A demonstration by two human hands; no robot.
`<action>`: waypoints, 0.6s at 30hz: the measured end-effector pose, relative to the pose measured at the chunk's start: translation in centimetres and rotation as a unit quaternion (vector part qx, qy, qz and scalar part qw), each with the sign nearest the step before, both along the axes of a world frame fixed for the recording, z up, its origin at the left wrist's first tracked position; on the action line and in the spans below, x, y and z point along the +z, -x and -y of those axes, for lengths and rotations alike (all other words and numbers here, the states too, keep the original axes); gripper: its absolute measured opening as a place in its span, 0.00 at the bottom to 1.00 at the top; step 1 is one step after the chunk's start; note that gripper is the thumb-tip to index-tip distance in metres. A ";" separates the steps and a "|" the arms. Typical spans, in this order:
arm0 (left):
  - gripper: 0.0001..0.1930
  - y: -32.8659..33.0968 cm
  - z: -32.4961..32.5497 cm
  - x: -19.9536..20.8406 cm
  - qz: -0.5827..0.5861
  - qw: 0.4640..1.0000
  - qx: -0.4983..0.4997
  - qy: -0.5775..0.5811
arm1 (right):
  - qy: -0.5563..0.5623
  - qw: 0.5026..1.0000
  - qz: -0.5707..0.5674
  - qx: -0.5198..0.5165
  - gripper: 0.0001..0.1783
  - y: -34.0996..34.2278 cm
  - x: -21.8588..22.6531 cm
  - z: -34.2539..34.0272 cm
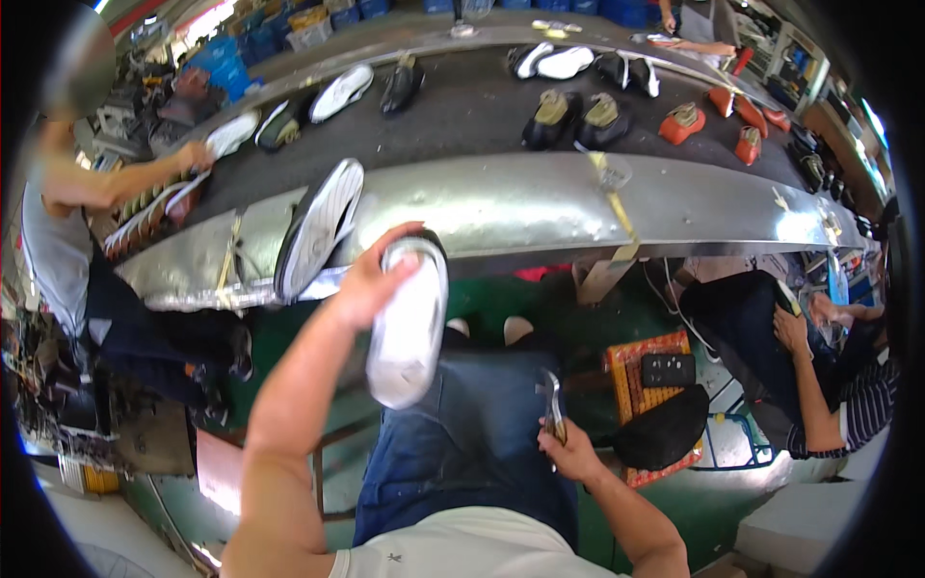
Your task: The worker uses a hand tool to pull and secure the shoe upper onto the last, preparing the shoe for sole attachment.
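Note:
My left hand [371, 284] is closed around one end of a shoe [409, 332], thumb on its white sole, which faces up. The shoe hangs tilted over my lap. Just beyond it, a second dark shoe with a white sole [323, 231] leans on the metal edge [482, 202] of the conveyor. Low beside my right thigh, my right hand [573, 450] grips a pliers-like metal tool [554, 409] with a curved tip pointing away from me. The tool's exact kind is hard to make out. It is apart from the shoe.
A dark conveyor belt [453, 120] carries several white, black and red shoes. To the left, a person [67, 222] reaches to a shoe on it. Another person [848, 385] sits at the right. A black bag [665, 429] lies on a woven seat [631, 385] near my right hand.

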State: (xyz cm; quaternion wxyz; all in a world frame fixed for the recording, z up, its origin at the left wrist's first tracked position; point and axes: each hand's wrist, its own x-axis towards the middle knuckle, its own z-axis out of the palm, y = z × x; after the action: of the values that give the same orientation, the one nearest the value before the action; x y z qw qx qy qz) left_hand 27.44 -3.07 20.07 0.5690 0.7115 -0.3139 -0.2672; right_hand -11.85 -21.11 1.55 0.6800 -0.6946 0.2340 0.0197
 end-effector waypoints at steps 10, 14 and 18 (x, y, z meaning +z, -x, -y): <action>0.34 17.5 -5.5 -12.7 -0.097 0.991 -0.012 0.097 | 0.105 0.978 -0.009 0.181 0.17 -0.7 12.8 -3.8; 0.31 17.6 -6.1 -11.2 -0.061 0.994 -0.054 0.071 | -0.023 0.982 -0.038 0.185 0.18 -2.1 13.0 -5.0; 0.31 16.6 -6.5 -11.3 0.025 0.997 -0.069 0.024 | -0.163 0.971 -0.032 0.173 0.16 -4.0 14.1 -4.4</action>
State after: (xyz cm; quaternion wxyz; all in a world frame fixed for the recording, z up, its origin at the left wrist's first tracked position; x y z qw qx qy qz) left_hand 10.85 3.46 8.78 0.5577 0.6808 -0.3830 -0.2807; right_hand -7.87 -16.68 15.68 0.7628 -0.6030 0.1255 0.1967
